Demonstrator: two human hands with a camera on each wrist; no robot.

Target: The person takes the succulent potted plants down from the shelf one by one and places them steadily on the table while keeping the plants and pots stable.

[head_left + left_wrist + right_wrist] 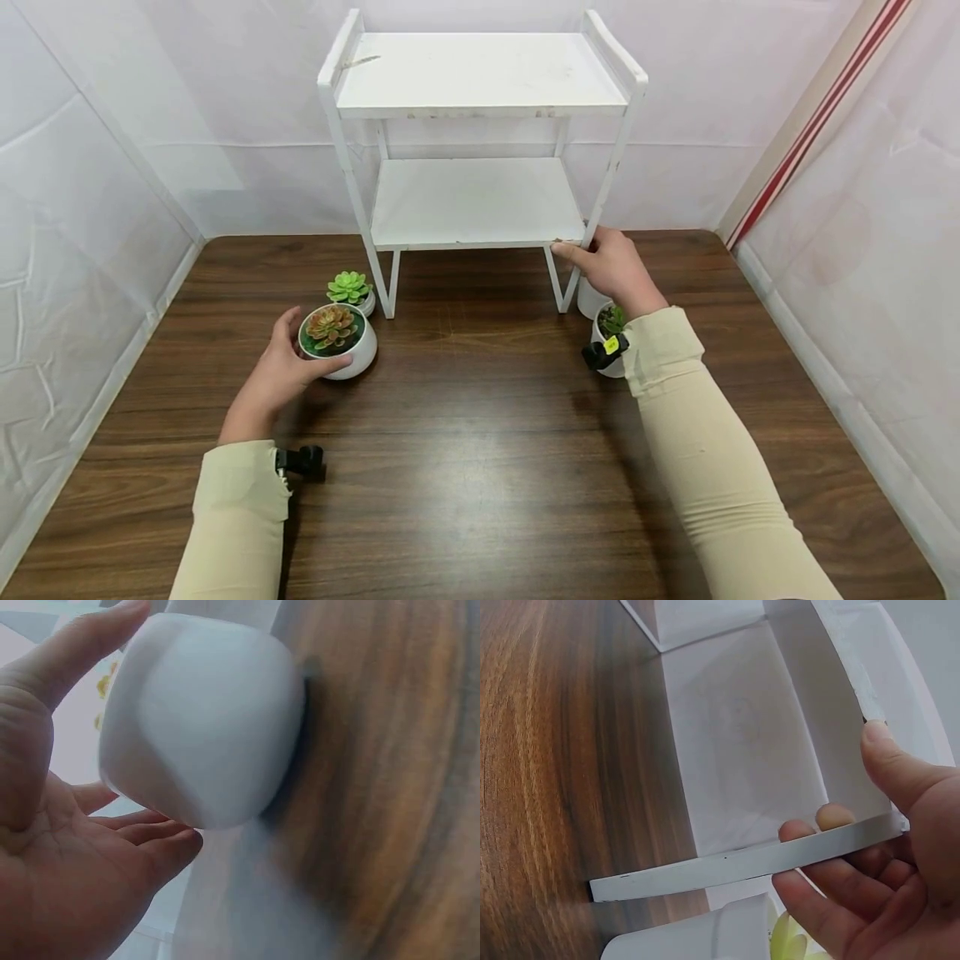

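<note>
A reddish-green succulent in a round white pot (362,357) stands at the left, and my left hand (273,379) holds it with thumb and fingers on opposite sides. In the left wrist view the white pot (214,720) sits low over the wood; whether it touches is unclear. Over on the right, my right hand (618,268) grips the right front post of a white two-tier shelf (480,204) at the lower board. The right wrist view shows its thumb on the board's edge and fingers curled round the post (727,859).
A small bright green succulent (348,287) is behind the held pot, beside the shelf's left leg. Near the right leg are a white pot (591,300), partly hidden by my hand, and another potted plant (611,321) under my wrist. White sheeting (262,108) surrounds the wooden table (465,400).
</note>
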